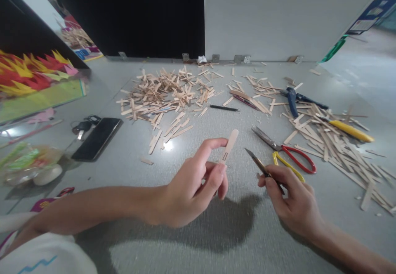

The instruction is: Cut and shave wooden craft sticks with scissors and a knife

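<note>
Between the thumb and fingers of my left hand [198, 187] is a wooden popsicle stick [231, 142], tilted upward, with a small dark rectangle marked on it. My right hand [291, 195] grips a craft knife [260, 164] like a pen. Its blade points up and left toward the stick, and the two are apart. Just beyond the right hand lie scissors [274, 142] with one red and one yellow handle. A black pen-like rod [224, 108] rests farther back on the grey surface.
Many wooden sticks lie in a heap [167, 88] at the back and a pile [334, 142] at right. Blue-handled pliers [292, 100] and a yellow cutter [351, 131] lie on the right pile. A black phone [97, 139] is at left. Black and white panels [278, 18] stand behind.
</note>
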Available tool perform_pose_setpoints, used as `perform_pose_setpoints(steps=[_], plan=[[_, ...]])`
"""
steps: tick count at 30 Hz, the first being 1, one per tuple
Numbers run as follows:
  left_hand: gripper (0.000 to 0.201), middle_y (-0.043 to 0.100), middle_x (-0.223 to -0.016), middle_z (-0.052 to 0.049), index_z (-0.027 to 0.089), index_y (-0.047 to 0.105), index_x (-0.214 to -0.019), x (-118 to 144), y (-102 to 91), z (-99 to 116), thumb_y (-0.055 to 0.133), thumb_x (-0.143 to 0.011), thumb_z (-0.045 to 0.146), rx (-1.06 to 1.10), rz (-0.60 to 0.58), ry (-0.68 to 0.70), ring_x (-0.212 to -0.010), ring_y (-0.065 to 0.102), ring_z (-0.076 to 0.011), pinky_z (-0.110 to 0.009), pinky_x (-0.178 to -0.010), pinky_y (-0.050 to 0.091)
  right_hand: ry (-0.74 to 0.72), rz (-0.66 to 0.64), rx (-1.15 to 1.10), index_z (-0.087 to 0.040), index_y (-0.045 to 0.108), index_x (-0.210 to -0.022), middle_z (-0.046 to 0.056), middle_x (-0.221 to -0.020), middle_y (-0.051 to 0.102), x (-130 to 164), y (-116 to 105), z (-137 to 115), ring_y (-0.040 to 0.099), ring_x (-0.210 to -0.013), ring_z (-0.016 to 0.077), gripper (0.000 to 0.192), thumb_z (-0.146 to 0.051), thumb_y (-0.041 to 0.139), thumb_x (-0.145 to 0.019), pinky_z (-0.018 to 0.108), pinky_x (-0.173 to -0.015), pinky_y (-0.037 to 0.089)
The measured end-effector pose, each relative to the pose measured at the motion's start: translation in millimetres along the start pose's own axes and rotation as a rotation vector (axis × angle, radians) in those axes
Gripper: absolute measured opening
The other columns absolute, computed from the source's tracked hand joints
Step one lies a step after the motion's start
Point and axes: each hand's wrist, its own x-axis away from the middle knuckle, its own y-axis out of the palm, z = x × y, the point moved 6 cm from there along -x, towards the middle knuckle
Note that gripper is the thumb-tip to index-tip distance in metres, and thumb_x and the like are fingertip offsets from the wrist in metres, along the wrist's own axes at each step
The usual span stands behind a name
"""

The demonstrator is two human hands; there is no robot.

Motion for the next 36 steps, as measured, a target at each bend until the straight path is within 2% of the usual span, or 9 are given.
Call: perform_pose_setpoints(steps=[5, 12, 14, 18, 23, 28, 30, 33, 36], plan=[[0.032, 0.058, -0.070, 0.007, 0.022, 0.039, -0.145, 6.0, 1.3, 4.5, 0.042, -0.117, 0.040, -0.027, 0.013, 0.084, -0.051, 0.042, -0.0099, -0.021, -0.045, 0.033, -0.061, -0.016, 0.006, -0.027, 0.063, -0.104, -0.003, -0.068, 0.076, 0.0, 1.6, -4.3, 0.074, -0.054, 0.0145, 0.014, -0.018, 0.052, -0.101, 0.020, -0.051, 0.058], [0.031, 0.059, -0.072, 0.007, 0.027, 0.034, -0.147, 13.5, 4.9, 6.4, 0.043, -0.118, 0.033, -0.045, -0.057, 0.169, -0.052, 0.043, -0.0098, -0.021, -0.048, 0.035, -0.008, -0.027, 0.009, -0.027, 0.065, -0.103, -0.002, -0.067, 0.076, -0.5, 1.5, -2.5, 0.073, -0.053, 0.0163, 0.013, -0.021, 0.054, -0.099, 0.023, -0.052, 0.058], [0.032, 0.058, -0.072, 0.007, 0.026, 0.035, -0.148, 15.7, 5.3, 6.5, 0.043, -0.117, 0.031, -0.035, -0.032, 0.170, -0.052, 0.042, -0.0097, -0.021, -0.048, 0.035, -0.018, -0.025, 0.010, -0.027, 0.065, -0.104, -0.002, -0.068, 0.076, 0.0, 1.4, -2.9, 0.073, -0.053, 0.0158, 0.013, -0.022, 0.053, -0.100, 0.023, -0.052, 0.058], [0.032, 0.057, -0.072, 0.006, 0.024, 0.037, -0.147, 17.5, 7.6, 6.7, 0.043, -0.117, 0.033, -0.008, 0.011, 0.136, -0.052, 0.040, -0.0100, -0.021, -0.048, 0.035, -0.070, -0.025, 0.024, -0.027, 0.063, -0.106, -0.003, -0.068, 0.076, 1.6, 1.8, -4.7, 0.072, -0.051, 0.0142, 0.014, -0.019, 0.052, -0.102, 0.021, -0.050, 0.056], [0.028, 0.059, -0.069, 0.006, 0.022, 0.041, -0.139, 5.6, 4.8, 2.4, 0.041, -0.117, 0.038, -0.001, -0.017, 0.023, -0.052, 0.044, -0.0109, -0.022, -0.047, 0.034, -0.047, -0.080, 0.109, -0.025, 0.063, -0.111, -0.003, -0.070, 0.074, -0.5, 9.3, 7.3, 0.068, -0.050, 0.0138, 0.013, -0.021, 0.053, -0.105, 0.023, -0.051, 0.054], [0.029, 0.061, -0.067, 0.007, 0.020, 0.042, -0.136, -11.2, -2.3, -8.0, 0.041, -0.114, 0.041, -0.039, -0.025, -0.068, -0.047, 0.045, -0.0106, -0.022, -0.047, 0.037, -0.071, -0.199, 0.205, -0.022, 0.066, -0.115, 0.007, -0.096, 0.081, -4.3, 19.2, 22.3, 0.078, -0.074, 0.0210, 0.017, -0.024, 0.051, -0.108, 0.030, -0.064, 0.060], [0.029, 0.062, -0.066, 0.007, 0.021, 0.043, -0.133, -16.5, -4.1, -13.6, 0.041, -0.114, 0.042, -0.061, -0.020, -0.090, -0.047, 0.046, -0.0111, -0.023, -0.048, 0.039, -0.080, -0.231, 0.228, -0.022, 0.068, -0.114, 0.009, -0.099, 0.080, -4.6, 20.5, 24.8, 0.078, -0.078, 0.0229, 0.019, -0.026, 0.050, -0.109, 0.033, -0.066, 0.061], [0.025, 0.063, -0.065, 0.006, 0.021, 0.046, -0.125, -22.7, -5.8, -23.2, 0.042, -0.113, 0.042, -0.093, -0.020, -0.121, -0.047, 0.047, -0.0116, -0.024, -0.049, 0.040, -0.077, -0.220, 0.238, -0.022, 0.072, -0.112, 0.010, -0.099, 0.079, -7.3, 16.1, 26.6, 0.078, -0.083, 0.0253, 0.021, -0.027, 0.051, -0.109, 0.036, -0.072, 0.062], [0.022, 0.064, -0.064, 0.005, 0.023, 0.049, -0.112, -28.0, -7.1, -32.7, 0.041, -0.112, 0.043, -0.139, -0.037, -0.132, -0.047, 0.048, -0.0117, -0.024, -0.050, 0.040, -0.051, -0.155, 0.265, -0.022, 0.074, -0.111, 0.012, -0.100, 0.080, -14.7, 4.6, 33.7, 0.078, -0.090, 0.0277, 0.024, -0.029, 0.051, -0.109, 0.040, -0.081, 0.063]])
